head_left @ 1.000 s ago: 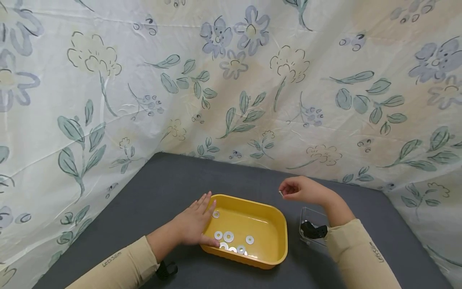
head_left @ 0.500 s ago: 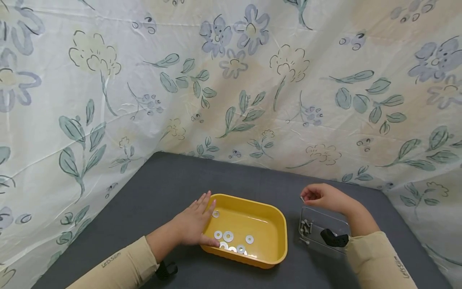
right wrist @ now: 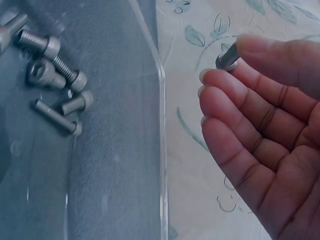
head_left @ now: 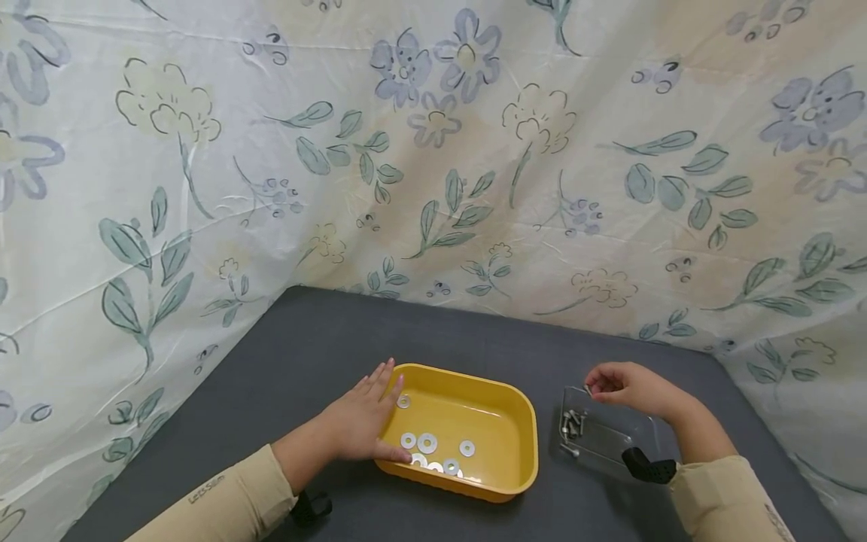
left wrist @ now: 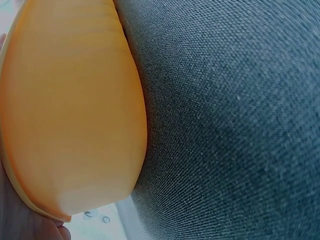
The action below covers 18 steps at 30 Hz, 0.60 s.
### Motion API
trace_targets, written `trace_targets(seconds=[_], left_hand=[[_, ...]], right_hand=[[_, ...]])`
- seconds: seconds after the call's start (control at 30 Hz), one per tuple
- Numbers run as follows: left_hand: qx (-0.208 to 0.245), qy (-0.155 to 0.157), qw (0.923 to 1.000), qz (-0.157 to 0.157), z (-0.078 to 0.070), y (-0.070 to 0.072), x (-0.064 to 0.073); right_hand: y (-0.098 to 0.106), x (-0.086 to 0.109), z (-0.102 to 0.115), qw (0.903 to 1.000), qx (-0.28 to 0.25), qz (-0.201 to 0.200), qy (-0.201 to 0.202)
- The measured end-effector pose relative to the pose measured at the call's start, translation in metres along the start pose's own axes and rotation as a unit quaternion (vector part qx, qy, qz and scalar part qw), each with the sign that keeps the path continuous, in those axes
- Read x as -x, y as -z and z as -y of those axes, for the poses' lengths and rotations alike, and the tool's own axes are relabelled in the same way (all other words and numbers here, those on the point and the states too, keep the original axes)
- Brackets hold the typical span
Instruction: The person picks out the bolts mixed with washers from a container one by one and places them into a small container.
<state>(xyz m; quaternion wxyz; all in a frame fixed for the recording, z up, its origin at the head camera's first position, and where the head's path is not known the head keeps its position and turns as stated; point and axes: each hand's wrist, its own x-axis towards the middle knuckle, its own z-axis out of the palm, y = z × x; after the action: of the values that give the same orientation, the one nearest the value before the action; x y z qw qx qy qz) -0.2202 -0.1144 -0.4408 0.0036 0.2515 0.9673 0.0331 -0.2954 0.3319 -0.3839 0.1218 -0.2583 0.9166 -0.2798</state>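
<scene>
My left hand (head_left: 355,421) rests on the left end of a yellow plastic tray (head_left: 511,391), fingers straight and spread, thumb over the front rim. Several flat washers (head_left: 427,443) lie inside the tray. In the left wrist view the tray's orange-looking outer wall (left wrist: 75,110) fills the left side. With thumb and fingertips, my right hand (head_left: 633,388) pinches a small metal bolt (right wrist: 230,56) above the far rim of a clear plastic box (right wrist: 162,125). Several socket-head bolts (right wrist: 55,75) lie in a loose heap inside that box.
The dark grey table (head_left: 379,324) carries both containers, the clear box standing right of the tray. A floral sheet (head_left: 433,188) hangs behind and at the sides. Black straps show at the right wrist (head_left: 649,467) and by the left sleeve (head_left: 311,508).
My right hand has moved right and nearer, from between the containers to the clear box, still pinching the bolt. The bolts in the box have come into view. My left hand stays put.
</scene>
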Motion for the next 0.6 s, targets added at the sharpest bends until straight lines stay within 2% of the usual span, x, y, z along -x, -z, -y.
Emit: trace_targets(seconds=[0.3,0.6], left_hand=[[0.005,-0.002,1.0000,0.001,-0.004,0.002,-0.001],[0.000,-0.005,1.0000,0.002,-0.003,0.000,-0.003]], right_hand=[[-0.001,0.009,-0.015,0.9996,-0.027,0.004,-0.010],[-0.004,0.013,-0.020,0.9982,-0.055,0.004,-0.023]])
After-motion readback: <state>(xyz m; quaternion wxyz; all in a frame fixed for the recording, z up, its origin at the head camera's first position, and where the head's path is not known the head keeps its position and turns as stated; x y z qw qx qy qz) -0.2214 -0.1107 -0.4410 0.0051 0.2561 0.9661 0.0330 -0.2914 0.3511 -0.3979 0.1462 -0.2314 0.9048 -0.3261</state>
